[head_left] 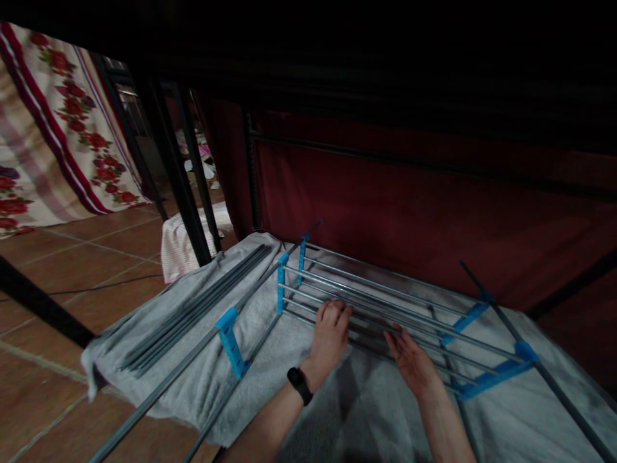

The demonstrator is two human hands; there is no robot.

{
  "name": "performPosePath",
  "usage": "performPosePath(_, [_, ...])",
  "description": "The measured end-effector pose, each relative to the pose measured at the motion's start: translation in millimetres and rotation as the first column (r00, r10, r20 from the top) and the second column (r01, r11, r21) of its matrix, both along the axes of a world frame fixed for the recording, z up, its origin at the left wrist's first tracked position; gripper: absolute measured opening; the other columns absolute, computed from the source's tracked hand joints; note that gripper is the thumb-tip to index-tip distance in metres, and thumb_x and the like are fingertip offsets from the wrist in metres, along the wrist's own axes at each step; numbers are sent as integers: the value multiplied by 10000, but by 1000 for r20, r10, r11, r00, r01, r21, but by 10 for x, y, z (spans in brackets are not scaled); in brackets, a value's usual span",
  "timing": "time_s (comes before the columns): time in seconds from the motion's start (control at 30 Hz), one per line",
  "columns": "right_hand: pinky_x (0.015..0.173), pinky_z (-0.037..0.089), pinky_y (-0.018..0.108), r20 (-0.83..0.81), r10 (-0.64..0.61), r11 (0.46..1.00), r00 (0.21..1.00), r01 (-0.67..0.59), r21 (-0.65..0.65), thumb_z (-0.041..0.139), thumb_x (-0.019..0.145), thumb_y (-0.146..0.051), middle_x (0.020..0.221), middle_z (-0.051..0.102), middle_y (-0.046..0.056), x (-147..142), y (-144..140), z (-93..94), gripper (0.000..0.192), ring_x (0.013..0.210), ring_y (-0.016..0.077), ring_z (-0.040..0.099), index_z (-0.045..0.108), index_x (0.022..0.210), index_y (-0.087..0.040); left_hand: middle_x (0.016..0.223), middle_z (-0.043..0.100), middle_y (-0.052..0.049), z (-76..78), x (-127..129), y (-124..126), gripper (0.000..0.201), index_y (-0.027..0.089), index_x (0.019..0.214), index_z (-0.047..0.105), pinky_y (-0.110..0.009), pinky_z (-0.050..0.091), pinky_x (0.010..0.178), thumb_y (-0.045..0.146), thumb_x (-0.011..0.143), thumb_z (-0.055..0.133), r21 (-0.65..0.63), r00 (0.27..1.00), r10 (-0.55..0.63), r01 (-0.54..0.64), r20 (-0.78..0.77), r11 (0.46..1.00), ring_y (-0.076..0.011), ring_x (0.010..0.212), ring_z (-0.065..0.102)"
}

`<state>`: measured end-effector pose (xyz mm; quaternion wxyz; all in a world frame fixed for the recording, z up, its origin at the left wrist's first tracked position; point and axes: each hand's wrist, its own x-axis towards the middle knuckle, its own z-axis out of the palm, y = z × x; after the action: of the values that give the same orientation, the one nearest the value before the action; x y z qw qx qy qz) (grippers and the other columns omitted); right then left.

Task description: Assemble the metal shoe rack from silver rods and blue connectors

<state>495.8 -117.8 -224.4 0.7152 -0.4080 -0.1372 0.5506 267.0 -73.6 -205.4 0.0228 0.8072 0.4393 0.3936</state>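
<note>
- Blue brackets (231, 344) likely keep metal rods (342, 288) spaced.
- Left hand (331, 329) curls over rods, grip unclear; right hand (412, 360) half-open near them.
- Tubes (197, 309) lie at the hands' nine o'clock.

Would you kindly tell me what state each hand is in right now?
Left hand: curled at the rods; grip cannot be told.
Right hand: loosely open at the rods; contact unclear.

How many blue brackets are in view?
5: near-left bracket, middle-left bracket, far-left bracket, near-right bracket and far-right bracket. Others may be hidden or out of frame.
</note>
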Motion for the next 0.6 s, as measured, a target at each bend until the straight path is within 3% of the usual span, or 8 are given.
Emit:
performPosePath(0.07, [963,626,288,2,17,1000,1000,-17,-6,819,834,-266,1031,766,15,24,-5,-31,127,993,156,736,772,941,-216,1171,640,-121,-171,-200,25,272,218,1159,625,-498,459,1053,167,989,420,-103,931,207,-184,300,977,-263,1151,579])
performPosePath(0.1, [953,630,284,3,21,1000,1000,-21,-9,818,836,-270,1034,767,18,32,-7,-43,125,995,160,738,775,939,-213,1112,634,-109,-242,-315,84,204,215,1083,608,-476,479,1019,221,999,422,-181,834,326,-273,445,945,-253,1096,586])
performPosePath(0.17, [936,639,281,2,21,1000,1000,-21,-11,812,839,-264,1042,769,24,39,-11,-60,118,999,166,741,780,939,-210,1062,617,-82,-325,-551,291,163,215,1039,560,-428,499,983,323,993,448,-341,553,507,-380,661,860,-230,1047,589])
performPosePath(0.23, [927,644,280,0,17,1000,1000,-17,-9,808,839,-252,1036,772,25,41,-16,-76,107,992,166,742,783,933,-207,1079,631,-69,-310,-768,562,209,215,1067,548,-384,503,983,383,977,461,-440,343,559,-368,755,819,-211,1060,604])
performPosePath(0.37, [925,648,279,2,27,1000,1000,-27,-9,824,828,-256,1016,776,29,56,-35,-114,112,960,161,745,789,917,-198,1043,691,-82,-94,-1053,1014,294,200,993,627,-358,503,1002,400,970,413,-433,254,491,-255,833,865,-210,1081,645])
performPosePath(0.43, [929,647,280,2,28,1000,1000,-28,-11,833,821,-262,1026,777,33,66,-40,-126,132,966,164,745,791,927,-195,986,708,-82,16,-1116,1142,326,193,920,655,-363,516,984,438,955,442,-392,172,423,-189,889,900,-217,1042,662])
performPosePath(0.5, [930,647,281,3,17,1000,1000,-17,-15,840,814,-265,1034,778,33,75,-39,-127,153,984,169,745,793,943,-198,866,701,-70,88,-1147,1226,400,191,847,650,-371,552,897,516,952,443,-366,106,379,-124,919,922,-218,894,683])
performPosePath(0.6, [930,649,292,10,-9,999,1000,9,-32,853,798,-272,1028,778,28,79,-35,-110,169,986,178,748,792,942,-209,689,634,-34,131,-1176,1307,523,195,774,620,-357,567,739,654,938,430,-361,81,362,-21,929,932,-192,650,637])
